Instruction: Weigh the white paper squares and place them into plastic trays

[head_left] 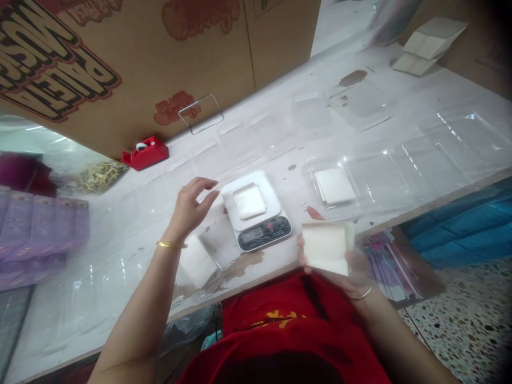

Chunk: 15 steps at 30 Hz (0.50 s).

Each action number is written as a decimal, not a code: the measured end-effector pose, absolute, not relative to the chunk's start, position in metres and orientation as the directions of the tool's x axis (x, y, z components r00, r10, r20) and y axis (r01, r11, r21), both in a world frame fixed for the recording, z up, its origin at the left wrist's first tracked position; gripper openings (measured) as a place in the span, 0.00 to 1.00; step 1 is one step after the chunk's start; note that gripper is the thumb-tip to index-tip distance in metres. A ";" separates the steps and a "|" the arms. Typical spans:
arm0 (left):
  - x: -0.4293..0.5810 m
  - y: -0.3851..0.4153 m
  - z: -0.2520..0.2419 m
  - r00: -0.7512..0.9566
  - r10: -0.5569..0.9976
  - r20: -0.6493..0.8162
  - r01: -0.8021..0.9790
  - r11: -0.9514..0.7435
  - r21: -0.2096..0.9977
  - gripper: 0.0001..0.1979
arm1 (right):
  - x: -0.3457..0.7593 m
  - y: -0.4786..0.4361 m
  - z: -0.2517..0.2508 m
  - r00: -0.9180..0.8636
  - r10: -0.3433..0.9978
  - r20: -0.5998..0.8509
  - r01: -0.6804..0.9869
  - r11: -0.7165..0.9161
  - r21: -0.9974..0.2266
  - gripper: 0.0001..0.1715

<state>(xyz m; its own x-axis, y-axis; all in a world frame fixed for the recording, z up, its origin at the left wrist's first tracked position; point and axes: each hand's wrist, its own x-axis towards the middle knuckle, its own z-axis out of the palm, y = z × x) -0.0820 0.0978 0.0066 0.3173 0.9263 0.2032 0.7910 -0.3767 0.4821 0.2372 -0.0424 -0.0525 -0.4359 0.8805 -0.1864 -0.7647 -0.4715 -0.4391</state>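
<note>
My right hand point(358, 274) grips a stack of cream square sheets point(325, 248) low over the table's front edge. My left hand point(194, 207) hovers just left of the white digital scale point(264, 236), thumb and fingers apart, holding nothing. On the scale's plate lies a small pile of white square sheets point(250, 201); its display digits are too blurred to read. To the right, another pile of sheets point(335, 185) sits in a clear plastic tray point(310, 169). A further white stack point(197, 261) lies beside my left wrist, partly hidden by it.
A large cardboard box point(208, 58) stands behind, with a red tape dispenser point(146, 153) and a wire frame point(202, 114) before it. Clear trays point(380, 176) line the table. Purple boxes point(40, 224) and a bag of rubber bands point(102, 176) are left; cream stacks point(430, 45) are far right.
</note>
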 end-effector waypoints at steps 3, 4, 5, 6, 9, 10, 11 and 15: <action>-0.082 0.094 0.004 0.318 0.926 0.203 0.780 -0.377 0.500 0.10 | 0.240 -0.044 -0.052 -0.409 0.889 -0.205 -0.768 -0.457 -0.449 0.63; -0.081 0.093 0.003 0.319 0.926 0.200 0.776 -0.376 0.506 0.11 | 0.241 -0.044 -0.052 -0.405 0.890 -0.211 -0.767 -0.456 -0.451 0.63; -0.080 0.093 0.002 0.320 0.927 0.195 0.773 -0.375 0.511 0.11 | 0.241 -0.045 -0.052 -0.402 0.890 -0.213 -0.766 -0.455 -0.454 0.63; -0.079 0.093 0.001 0.321 0.927 0.191 0.771 -0.374 0.516 0.11 | 0.241 -0.045 -0.052 -0.403 0.890 -0.214 -0.764 -0.456 -0.457 0.64; -0.074 0.095 -0.001 0.326 0.926 0.191 0.764 -0.377 0.524 0.11 | 0.240 -0.046 -0.051 -0.412 0.884 -0.221 -0.754 -0.467 -0.462 0.64; -0.072 0.095 -0.001 0.328 0.924 0.194 0.762 -0.381 0.524 0.11 | 0.239 -0.046 -0.051 -0.415 0.881 -0.226 -0.751 -0.472 -0.462 0.64; -0.070 0.096 -0.001 0.331 0.923 0.196 0.759 -0.384 0.526 0.11 | 0.238 -0.046 -0.050 -0.418 0.878 -0.232 -0.747 -0.477 -0.462 0.64; -0.061 0.101 -0.003 0.355 0.922 0.152 0.752 -0.378 0.540 0.12 | 0.236 -0.047 -0.050 -0.425 0.870 -0.249 -0.742 -0.492 -0.454 0.64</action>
<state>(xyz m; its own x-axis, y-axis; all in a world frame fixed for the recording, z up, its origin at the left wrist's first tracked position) -0.0612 0.1005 -0.0035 0.3548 0.9224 0.1525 0.7516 -0.3784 0.5403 0.2355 -0.0471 -0.0496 -0.4251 0.8703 -0.2486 -0.7423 -0.4924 -0.4544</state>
